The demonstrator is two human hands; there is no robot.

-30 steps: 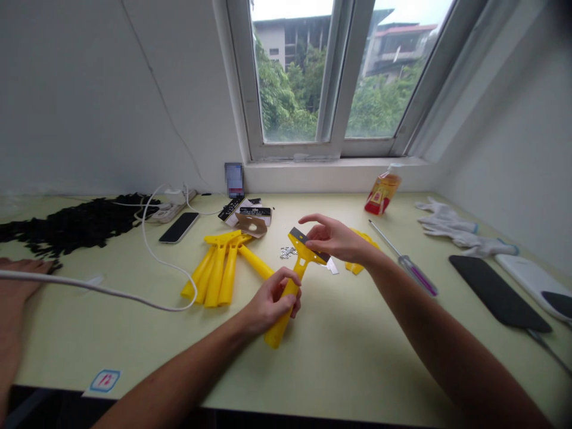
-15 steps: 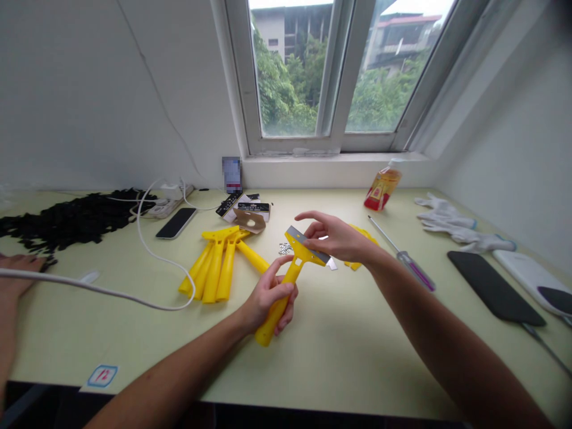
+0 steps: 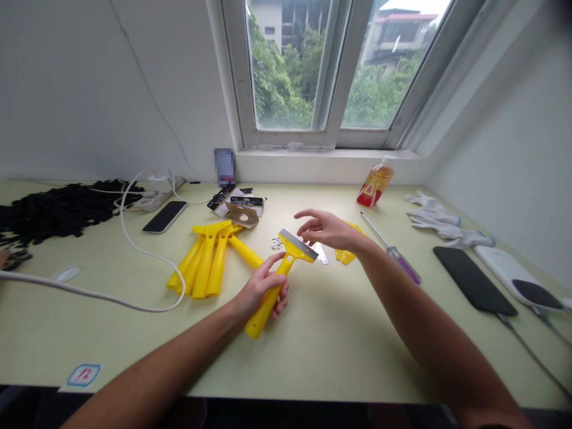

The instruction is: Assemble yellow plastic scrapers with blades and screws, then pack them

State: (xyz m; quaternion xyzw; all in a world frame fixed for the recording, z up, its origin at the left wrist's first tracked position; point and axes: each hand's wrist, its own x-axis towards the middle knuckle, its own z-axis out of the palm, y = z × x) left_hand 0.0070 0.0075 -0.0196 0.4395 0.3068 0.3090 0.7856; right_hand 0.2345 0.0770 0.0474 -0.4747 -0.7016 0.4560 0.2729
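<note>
Left hand (image 3: 263,290) is gripping scraper (image 3: 277,280) handle, blade end pointing up-right toward released right hand (image 3: 328,229) hovering just beyond.

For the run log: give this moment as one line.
left hand: grips yellow scraper handle | right hand: open above blade end, not touching | table: spare scrapers, screwdriver
</note>
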